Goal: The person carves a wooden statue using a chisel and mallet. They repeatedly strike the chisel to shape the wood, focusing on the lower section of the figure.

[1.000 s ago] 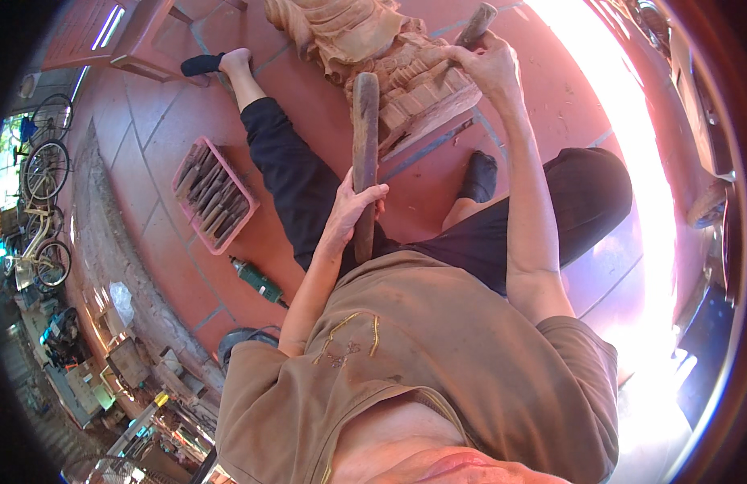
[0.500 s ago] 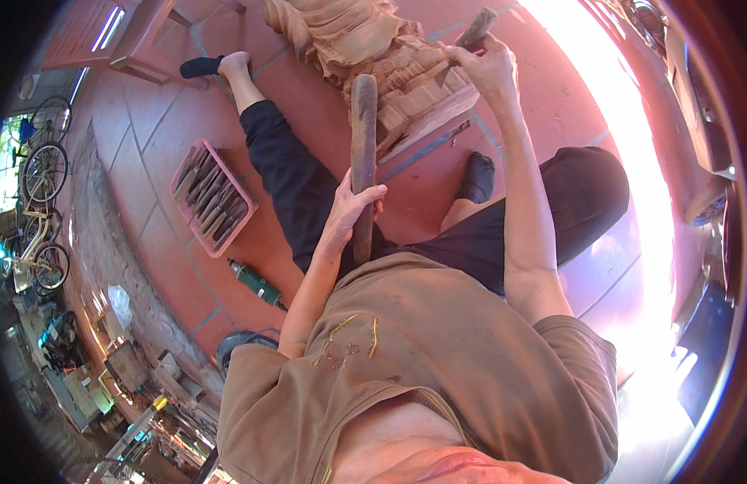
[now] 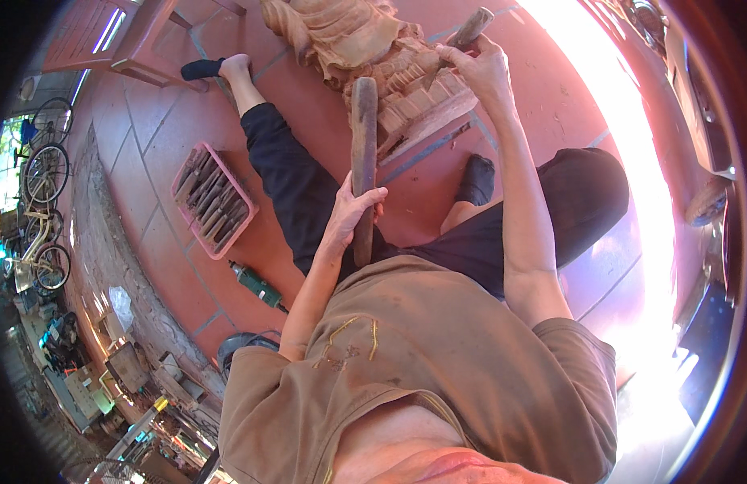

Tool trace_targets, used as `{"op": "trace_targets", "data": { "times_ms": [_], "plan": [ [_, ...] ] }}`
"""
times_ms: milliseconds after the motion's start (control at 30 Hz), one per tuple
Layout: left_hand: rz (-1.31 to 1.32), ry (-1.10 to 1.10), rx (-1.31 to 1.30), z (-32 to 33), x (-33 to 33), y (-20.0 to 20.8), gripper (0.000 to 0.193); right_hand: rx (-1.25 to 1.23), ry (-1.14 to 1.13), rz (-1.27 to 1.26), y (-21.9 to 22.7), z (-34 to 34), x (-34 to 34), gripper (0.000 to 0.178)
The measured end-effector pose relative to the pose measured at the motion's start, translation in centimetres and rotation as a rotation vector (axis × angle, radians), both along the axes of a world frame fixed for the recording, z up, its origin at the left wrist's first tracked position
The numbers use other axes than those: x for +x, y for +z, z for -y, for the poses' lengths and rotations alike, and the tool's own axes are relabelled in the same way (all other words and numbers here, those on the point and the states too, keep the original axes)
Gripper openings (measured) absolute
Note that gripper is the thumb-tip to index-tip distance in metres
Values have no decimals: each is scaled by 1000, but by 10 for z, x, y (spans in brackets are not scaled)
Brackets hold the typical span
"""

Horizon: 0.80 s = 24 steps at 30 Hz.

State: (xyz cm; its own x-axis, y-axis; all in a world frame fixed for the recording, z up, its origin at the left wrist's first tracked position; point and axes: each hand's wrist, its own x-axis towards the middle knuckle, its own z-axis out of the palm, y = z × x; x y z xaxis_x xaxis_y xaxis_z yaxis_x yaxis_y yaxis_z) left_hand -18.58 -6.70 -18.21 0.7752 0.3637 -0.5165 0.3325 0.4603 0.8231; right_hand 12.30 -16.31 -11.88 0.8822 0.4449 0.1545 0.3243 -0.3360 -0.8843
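A carved wooden sculpture (image 3: 353, 40) lies on the tiles between my outstretched legs, its top cut off by the frame's upper edge. My left hand (image 3: 356, 211) is wrapped round a long wooden mallet (image 3: 364, 133), thumb across it, the thick end pointing away from me toward the carving. In my right hand (image 3: 485, 73) is a chisel with a worn wooden handle (image 3: 472, 28), held over the carving's near right part. The chisel's narrow dark blade points down at the carved rows; whether its tip touches the wood is hard to see.
Left of my leg stands a pink plastic basket (image 3: 250, 211) full of wooden-handled carving tools (image 3: 212, 194). Beside it lies a green power tool (image 3: 259, 286). A wooden bench (image 3: 139, 52) is at the far left, with bicycles (image 3: 47, 173) beyond the ledge. Bright sunlight strikes the right side.
My right hand and the chisel have shifted slightly left over the carving. The mallet in my left hand has hardly moved.
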Motion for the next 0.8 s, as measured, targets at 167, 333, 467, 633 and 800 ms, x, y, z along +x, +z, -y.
{"op": "trace_targets", "data": {
  "times_ms": [167,333,467,633,800],
  "plan": [
    [-5,-15,22,0,1,5,51,1,77,-28,-10,-2,2,40],
    [27,1,22,-1,1,-3,49,142,135,-221,-12,-5,0,42],
    [30,3,-5,-1,0,-3,48,43,108,-253,-23,-5,-1,43],
    [22,15,-40,-1,-1,-1,47,62,113,-253,-29,-5,-5,40],
    [20,29,-38,-1,0,-6,46,56,146,-162,-20,-6,-14,42]
  ]
}}
